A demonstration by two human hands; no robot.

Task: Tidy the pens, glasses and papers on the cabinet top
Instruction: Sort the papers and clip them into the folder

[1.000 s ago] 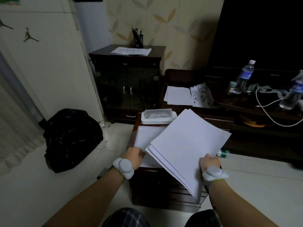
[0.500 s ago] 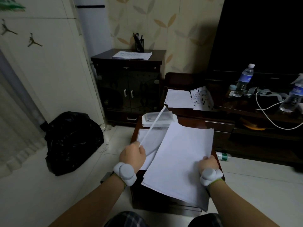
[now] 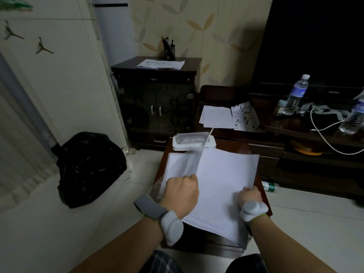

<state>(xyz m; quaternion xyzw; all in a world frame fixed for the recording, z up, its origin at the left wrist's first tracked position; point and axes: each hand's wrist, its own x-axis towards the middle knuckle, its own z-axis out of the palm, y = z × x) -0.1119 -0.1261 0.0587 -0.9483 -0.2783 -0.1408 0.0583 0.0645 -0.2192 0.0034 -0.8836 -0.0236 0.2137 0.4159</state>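
Left hand (image 3: 180, 194) fingers pinch one blurred white sheet (image 3: 199, 154) edge-up – right hand (image 3: 249, 196) grips thick white paper stack (image 3: 222, 184) over small dark desk (image 3: 232, 143).

Head-worn view, forward and downward.

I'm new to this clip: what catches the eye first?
The white paper stack over the near cabinet, gripped by the right hand while the left hand lifts one sheet. Left on the floor sits a black bag.
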